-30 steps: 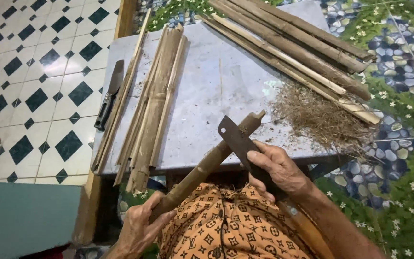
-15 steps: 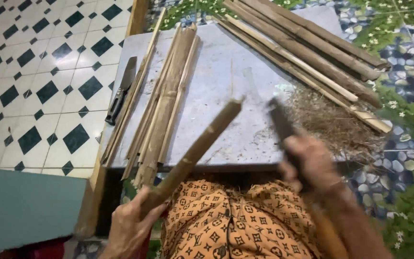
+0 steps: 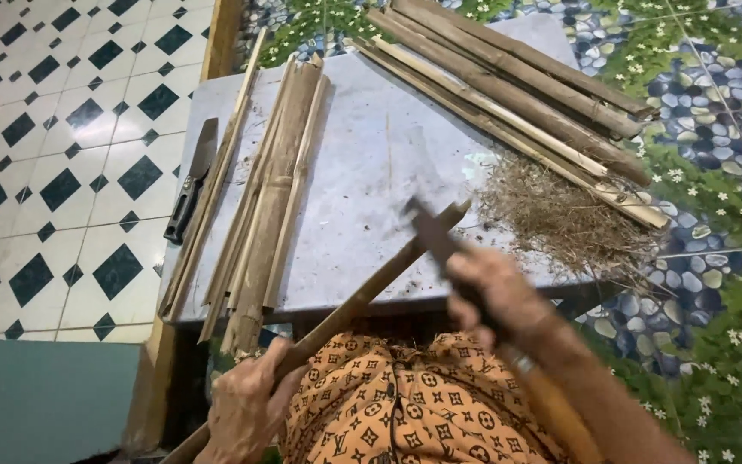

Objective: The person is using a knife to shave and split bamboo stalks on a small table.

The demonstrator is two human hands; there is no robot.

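Head view: the right hand (image 3: 495,288), fist closed on a dark cleaver (image 3: 434,234), has swung it back down onto the tip of the bamboo stick (image 3: 362,296), over the grey table (image 3: 371,163). The left hand (image 3: 246,404) grips the stick's lower end above the lap.

Bright, even daylight with soft shadows. Mild glare on the grey slab (image 3: 388,163) at centre. Right hand (image 3: 491,292) and blade (image 3: 431,232) are motion-blurred; edges bow slightly.
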